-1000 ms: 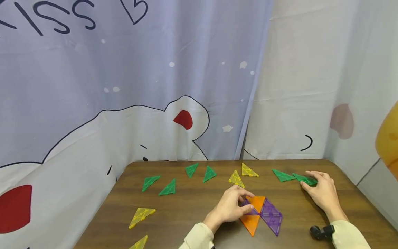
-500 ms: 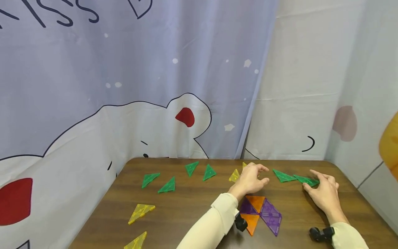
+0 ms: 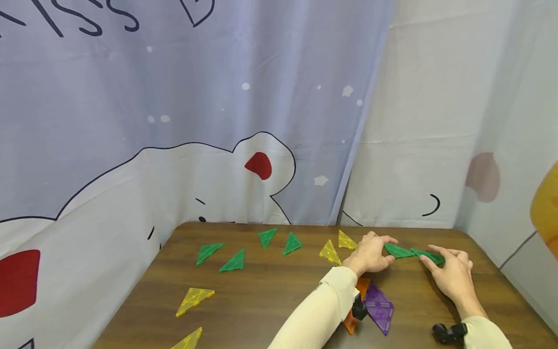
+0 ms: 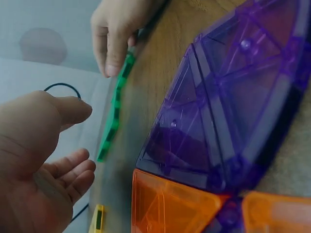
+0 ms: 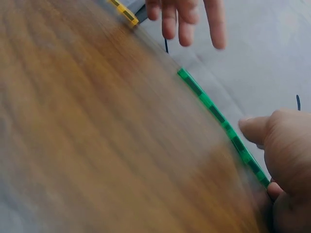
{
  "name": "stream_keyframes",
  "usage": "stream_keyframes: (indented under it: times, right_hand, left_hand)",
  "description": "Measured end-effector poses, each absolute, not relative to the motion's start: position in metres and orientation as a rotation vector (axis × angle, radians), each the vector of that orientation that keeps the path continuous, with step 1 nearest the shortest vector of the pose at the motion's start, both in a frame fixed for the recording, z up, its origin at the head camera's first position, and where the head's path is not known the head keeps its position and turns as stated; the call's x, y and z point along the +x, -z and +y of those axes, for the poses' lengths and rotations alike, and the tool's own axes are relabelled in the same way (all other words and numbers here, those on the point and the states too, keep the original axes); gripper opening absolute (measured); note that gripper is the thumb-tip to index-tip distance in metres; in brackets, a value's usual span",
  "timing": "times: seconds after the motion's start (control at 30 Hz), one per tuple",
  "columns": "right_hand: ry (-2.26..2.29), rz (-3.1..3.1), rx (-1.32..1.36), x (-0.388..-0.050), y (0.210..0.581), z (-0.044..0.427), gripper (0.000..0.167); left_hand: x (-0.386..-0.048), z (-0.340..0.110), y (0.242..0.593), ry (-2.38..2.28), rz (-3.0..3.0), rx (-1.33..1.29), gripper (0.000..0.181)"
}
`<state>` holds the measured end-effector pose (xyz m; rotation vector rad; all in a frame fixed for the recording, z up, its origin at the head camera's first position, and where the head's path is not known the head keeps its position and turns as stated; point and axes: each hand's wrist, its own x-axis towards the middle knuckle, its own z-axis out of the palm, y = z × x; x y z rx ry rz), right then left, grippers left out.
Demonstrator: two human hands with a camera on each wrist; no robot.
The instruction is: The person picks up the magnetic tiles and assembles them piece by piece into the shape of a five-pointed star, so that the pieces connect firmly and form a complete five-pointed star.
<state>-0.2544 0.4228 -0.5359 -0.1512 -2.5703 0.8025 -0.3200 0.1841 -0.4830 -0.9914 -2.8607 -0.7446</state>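
Two translucent green plastic triangles (image 3: 398,251) are lying nearly tip to tip on the brown wooden table (image 3: 270,300), apparently being lined up. The right hand (image 3: 451,274) is lingering at one's end, pinching or not I cannot tell; the left hand (image 3: 372,253), gripping nothing, is nearing the other, which probably needs steadying next. It is no longer covering the purple and orange plastic tiles (image 3: 380,310), as a second ago.

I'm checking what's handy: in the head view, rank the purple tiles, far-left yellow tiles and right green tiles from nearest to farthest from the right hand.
1. Right green tiles: at the right hand.
2. Purple tiles: to its left, nearer the camera.
3. Far-left yellow tiles: much farther left.
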Motion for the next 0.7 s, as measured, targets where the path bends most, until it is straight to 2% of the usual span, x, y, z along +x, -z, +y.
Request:
stream_keyframes:
  times: [0.17,0.3,0.43,0.6,0.7]
  right_hand:
    - [-0.802,-2.568,-0.164,-0.254,0.537,0.421,0.044]
    - [-0.807,-2.571,-0.153,-0.254,0.538,0.421,0.036]
    - [-0.814,-2.544,-0.143,-0.255,0.537,0.421,0.029]
    - [-0.863,-2.541,-0.134,-0.254,0.537,0.421,0.028]
    - [-0.867,-2.593,-0.107,-0.255,0.537,0.421,0.027]
  left_hand:
    - [-0.318,0.194,0.487,0.600,-2.961,-1.026,0.057]
    - [-0.315,0.201,0.491,0.567,-3.025,-1.023,0.056]
    - [-0.314,0.205,0.494,0.572,-3.030,-0.973,0.044]
    - [-0.318,0.205,0.496,0.617,-2.938,-0.948,0.026]
    - [-0.320,0.204,0.498,0.670,-2.892,-0.931,0.021]
